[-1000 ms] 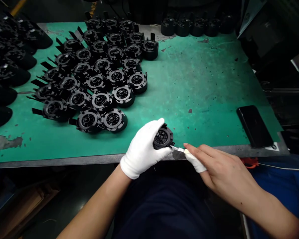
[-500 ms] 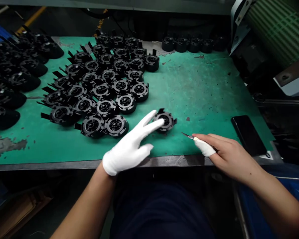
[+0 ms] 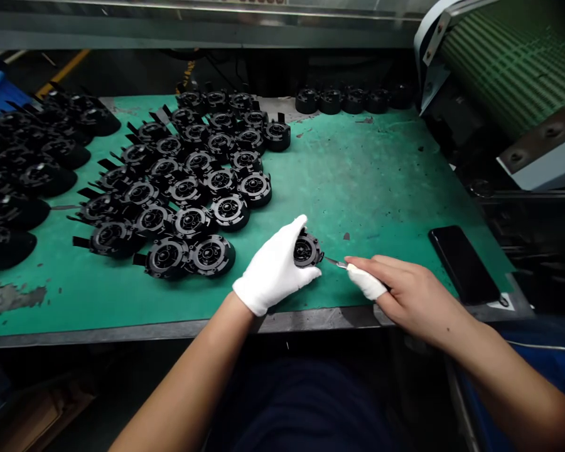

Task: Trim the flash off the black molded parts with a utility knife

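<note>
My left hand [image 3: 274,269], in a white glove, is closed round a round black plastic part [image 3: 306,250] and holds it tilted just above the green mat [image 3: 367,176] near the front edge. My right hand [image 3: 407,295], bare except for a white wrap on the forefinger, pinches a small thin blade [image 3: 335,263] whose tip points at the part's right side. Left of my hands, several of the same black round parts [image 3: 193,182] lie in rows on the mat.
A black phone [image 3: 464,263] lies at the mat's right front corner. More black parts [image 3: 353,99] line the far edge, and dark dome-shaped pieces [image 3: 23,169] crowd the far left. A green conveyor [image 3: 508,69] rises at the right. The mat's worn patch [image 3: 9,295] is front left.
Half a second ago the part lay on the mat under my open left fingers. Now my left hand grips it and has lifted it nearer, and the blade has come back to it.
</note>
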`<state>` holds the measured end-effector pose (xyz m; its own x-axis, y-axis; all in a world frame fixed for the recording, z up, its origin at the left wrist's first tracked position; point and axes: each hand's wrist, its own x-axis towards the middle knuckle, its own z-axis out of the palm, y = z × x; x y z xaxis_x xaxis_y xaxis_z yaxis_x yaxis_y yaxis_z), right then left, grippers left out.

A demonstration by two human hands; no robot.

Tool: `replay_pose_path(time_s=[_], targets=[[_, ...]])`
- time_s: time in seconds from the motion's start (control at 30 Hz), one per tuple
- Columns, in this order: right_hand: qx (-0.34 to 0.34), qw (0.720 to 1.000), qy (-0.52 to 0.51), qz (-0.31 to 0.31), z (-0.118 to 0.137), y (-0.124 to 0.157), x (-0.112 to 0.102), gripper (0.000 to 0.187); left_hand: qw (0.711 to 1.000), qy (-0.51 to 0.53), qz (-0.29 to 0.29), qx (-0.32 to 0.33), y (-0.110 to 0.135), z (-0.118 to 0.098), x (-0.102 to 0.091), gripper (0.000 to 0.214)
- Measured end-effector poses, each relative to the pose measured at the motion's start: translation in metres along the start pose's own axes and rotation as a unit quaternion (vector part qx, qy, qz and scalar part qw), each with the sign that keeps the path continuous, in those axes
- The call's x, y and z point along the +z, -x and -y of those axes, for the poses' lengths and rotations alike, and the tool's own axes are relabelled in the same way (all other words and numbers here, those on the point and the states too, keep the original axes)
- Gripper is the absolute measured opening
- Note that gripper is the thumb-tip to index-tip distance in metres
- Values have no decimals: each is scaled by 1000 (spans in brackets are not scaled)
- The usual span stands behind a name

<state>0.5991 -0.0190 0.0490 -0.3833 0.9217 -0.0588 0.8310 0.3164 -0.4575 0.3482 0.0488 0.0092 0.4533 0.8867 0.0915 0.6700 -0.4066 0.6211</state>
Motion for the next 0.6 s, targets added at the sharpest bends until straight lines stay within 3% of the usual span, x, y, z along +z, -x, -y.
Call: replay_pose_path(time_s=[0.33,0.4,0.5,0.6], targets=[[27,974,217,66,13,-18,-8,54,1000,-1,-7,1,3,-3,6,91],[78,962,254,72,2,-24,-14,52,1000,-2,0,-1,4,-3,4,92],[208,935,283,54,-29,-25,-24,50,999,7,43,4,5,-2,-6,96],[184,959,216,11,-49,-14,-28,47,989,27,136,54,8,3,-27,104]])
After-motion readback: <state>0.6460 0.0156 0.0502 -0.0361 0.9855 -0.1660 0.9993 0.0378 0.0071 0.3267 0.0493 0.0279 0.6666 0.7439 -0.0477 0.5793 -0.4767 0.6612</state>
